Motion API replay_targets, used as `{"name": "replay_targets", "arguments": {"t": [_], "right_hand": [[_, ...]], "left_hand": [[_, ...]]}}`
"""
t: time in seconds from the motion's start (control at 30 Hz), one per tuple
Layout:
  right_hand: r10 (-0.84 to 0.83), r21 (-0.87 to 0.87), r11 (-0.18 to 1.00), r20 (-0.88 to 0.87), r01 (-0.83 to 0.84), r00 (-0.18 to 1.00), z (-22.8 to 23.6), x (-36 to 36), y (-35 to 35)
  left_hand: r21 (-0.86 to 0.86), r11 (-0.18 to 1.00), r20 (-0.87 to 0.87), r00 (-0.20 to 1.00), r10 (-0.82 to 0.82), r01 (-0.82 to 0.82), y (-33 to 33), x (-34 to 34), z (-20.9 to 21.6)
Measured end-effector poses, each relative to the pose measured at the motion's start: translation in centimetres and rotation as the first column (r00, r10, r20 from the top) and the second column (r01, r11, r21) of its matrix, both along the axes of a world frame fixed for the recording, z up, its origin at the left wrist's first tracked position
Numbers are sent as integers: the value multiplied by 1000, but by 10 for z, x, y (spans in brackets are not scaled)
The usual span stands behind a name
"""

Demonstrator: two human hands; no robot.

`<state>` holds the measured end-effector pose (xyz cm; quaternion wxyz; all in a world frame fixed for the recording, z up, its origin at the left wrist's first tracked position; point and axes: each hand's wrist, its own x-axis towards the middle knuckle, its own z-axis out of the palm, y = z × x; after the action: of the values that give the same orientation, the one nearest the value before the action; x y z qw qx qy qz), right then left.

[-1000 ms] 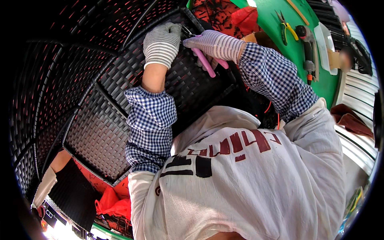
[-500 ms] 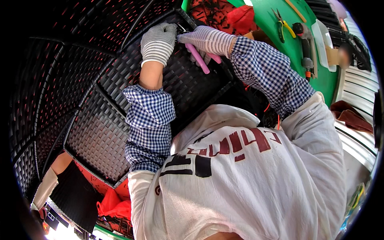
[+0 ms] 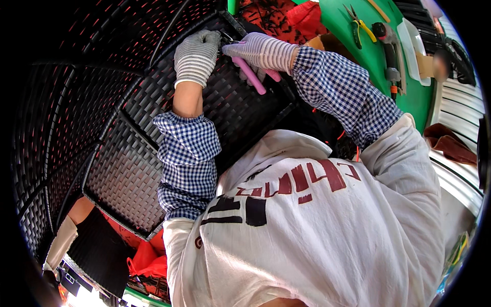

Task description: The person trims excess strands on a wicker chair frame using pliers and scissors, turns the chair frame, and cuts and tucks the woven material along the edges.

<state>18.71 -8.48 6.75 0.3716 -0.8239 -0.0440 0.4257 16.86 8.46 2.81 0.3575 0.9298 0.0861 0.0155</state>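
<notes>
My left hand (image 3: 197, 56), in a grey-and-white striped knit glove, is closed at the edge of a black woven wicker panel (image 3: 225, 102). What its fingertips hold is hidden. Close beside it, my right hand (image 3: 263, 51), in a matching glove, grips pliers (image 3: 250, 77) with pink handles, which point down toward me. Their metal jaws lie between the two hands, at the panel's corner, and are too small to make out clearly. The woven panel belongs to a larger black wicker piece whose tall side (image 3: 66, 128) curves up on the left.
Yellow-and-black pliers (image 3: 364, 30) and a grey-and-black power tool (image 3: 391, 56) lie on a green surface (image 3: 417, 105), near a white plastic tray (image 3: 409, 38). Black scraps litter a red cloth (image 3: 271, 20) at the top. More red cloth (image 3: 148, 261) shows lower left.
Both hands stay together at the panel's corner, with the pliers in the right one. The whole view has shifted slightly; the hands' grip looks much the same.
</notes>
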Motion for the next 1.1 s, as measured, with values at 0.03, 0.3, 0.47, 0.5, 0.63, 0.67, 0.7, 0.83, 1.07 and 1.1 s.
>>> {"name": "replay_targets", "arguments": {"t": [0.03,0.3,0.47,0.5,0.63,0.67,0.7,0.83,1.07,1.1], "right_hand": [[-40,67,997,-50,43,998,3,-4,0],[5,254,967,11,-7,1000,-21,7,3],[-55,216,975,46,43,997,-28,5,-1],[-57,216,975,43,47,997,-29,4,-1],[-66,229,972,93,43,993,-17,-3,-6],[-77,251,966,81,54,994,-15,-6,-7],[-80,246,967,77,59,994,-17,-6,-7],[-62,243,970,129,29,990,-16,-15,-11],[-137,333,924,-179,191,974,-17,-3,-2],[-135,335,923,-177,189,975,-15,-1,-2]], "left_hand": [[0,1000,9,1000,0,0,0,0,0],[-74,997,-2,1000,3,-3,1,-2,2],[-29,999,-5,1000,-30,30,2,2,-2],[-35,998,3,999,-48,48,3,2,-4],[-69,993,17,996,-90,91,3,1,0],[-80,991,29,994,-102,104,5,1,-3],[-91,989,42,992,-115,118,7,2,-5],[-114,983,35,990,-139,142,7,4,-11],[-152,987,-47,997,-63,55,4,-1,-1],[-159,986,-28,998,-62,57,3,-1,-3]]}}
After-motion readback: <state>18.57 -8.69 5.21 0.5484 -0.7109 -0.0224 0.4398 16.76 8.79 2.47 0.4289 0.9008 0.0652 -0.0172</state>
